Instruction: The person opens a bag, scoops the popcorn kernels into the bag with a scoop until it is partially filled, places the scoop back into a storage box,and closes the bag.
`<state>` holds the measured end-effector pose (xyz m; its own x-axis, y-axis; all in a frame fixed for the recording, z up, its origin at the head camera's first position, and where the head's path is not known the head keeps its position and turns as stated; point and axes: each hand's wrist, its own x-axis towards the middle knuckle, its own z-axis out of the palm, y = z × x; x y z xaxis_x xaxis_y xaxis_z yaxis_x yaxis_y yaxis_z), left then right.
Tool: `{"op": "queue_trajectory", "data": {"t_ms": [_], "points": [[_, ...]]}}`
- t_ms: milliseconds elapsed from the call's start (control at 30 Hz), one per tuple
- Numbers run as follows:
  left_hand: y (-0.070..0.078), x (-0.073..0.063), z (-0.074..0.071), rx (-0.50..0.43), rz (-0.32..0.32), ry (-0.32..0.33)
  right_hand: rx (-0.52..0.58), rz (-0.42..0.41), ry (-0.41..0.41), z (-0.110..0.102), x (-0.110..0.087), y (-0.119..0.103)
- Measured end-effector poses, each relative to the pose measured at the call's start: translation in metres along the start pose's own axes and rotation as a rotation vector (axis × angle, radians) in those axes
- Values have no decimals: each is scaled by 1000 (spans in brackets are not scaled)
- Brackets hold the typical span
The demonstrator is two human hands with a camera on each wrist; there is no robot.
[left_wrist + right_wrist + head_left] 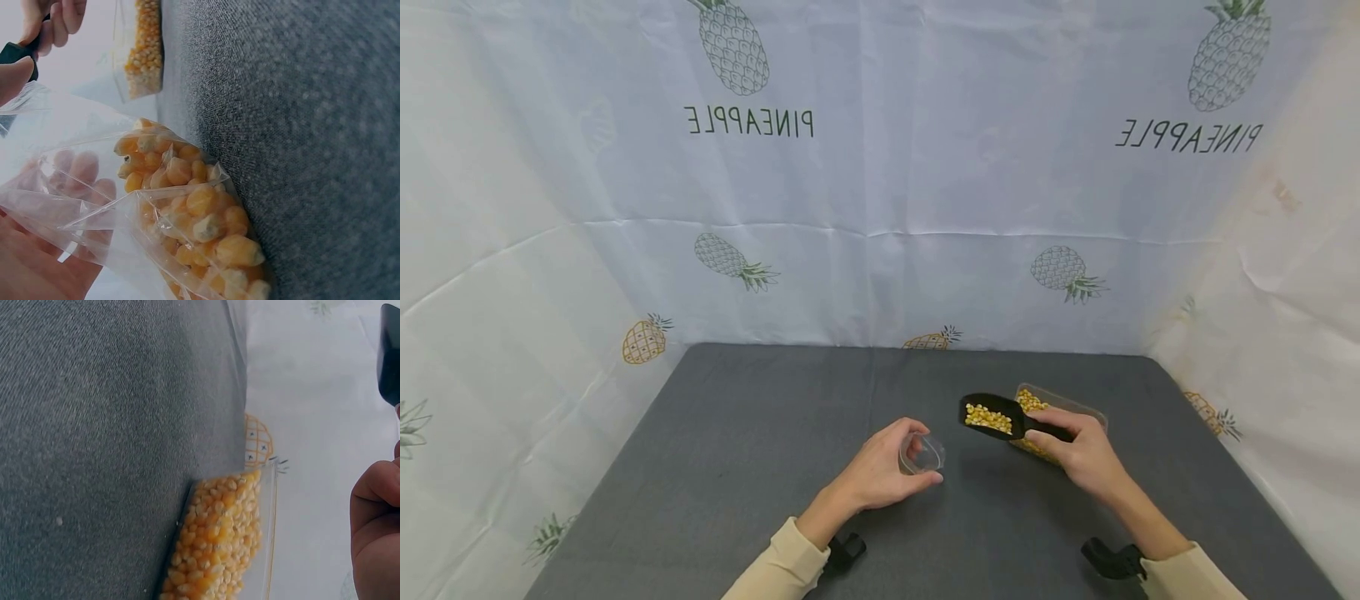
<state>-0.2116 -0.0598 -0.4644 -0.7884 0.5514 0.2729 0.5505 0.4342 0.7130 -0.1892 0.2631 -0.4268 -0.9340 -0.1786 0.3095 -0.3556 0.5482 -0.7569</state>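
Observation:
My left hand (880, 471) holds a clear plastic bag (922, 454), its thumb and fingers curled around the open mouth. Yellow corn kernels (206, 219) fill the lower part of the bag, which sits at the grey table surface in the left wrist view. The right hand (1086, 454) grips a black scoop (1019, 422) by its handle. A load of kernels (988, 418) lies in the scoop's bowl, which is held up to the right of the bag and apart from it. In the right wrist view, only part of the scoop (390, 359) shows.
A clear rectangular container (1096, 412) with corn kernels (215, 537) stands on the dark grey table (760, 450), partly behind my right hand. One pale speck (59, 521) lies on the tabletop. White pineapple-print cloth (865, 183) hangs behind the table and along both sides.

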Motion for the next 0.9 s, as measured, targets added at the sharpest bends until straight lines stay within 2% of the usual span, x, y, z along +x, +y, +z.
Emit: {"op": "queue_trajectory", "data": {"t_ms": [500,900], "points": [[-1,0,0,15,6,0,-43,-64,-80,6,2,-6],[-2,-1,1,23,32,10,-48,-80,-161,13,3,-12]]}}
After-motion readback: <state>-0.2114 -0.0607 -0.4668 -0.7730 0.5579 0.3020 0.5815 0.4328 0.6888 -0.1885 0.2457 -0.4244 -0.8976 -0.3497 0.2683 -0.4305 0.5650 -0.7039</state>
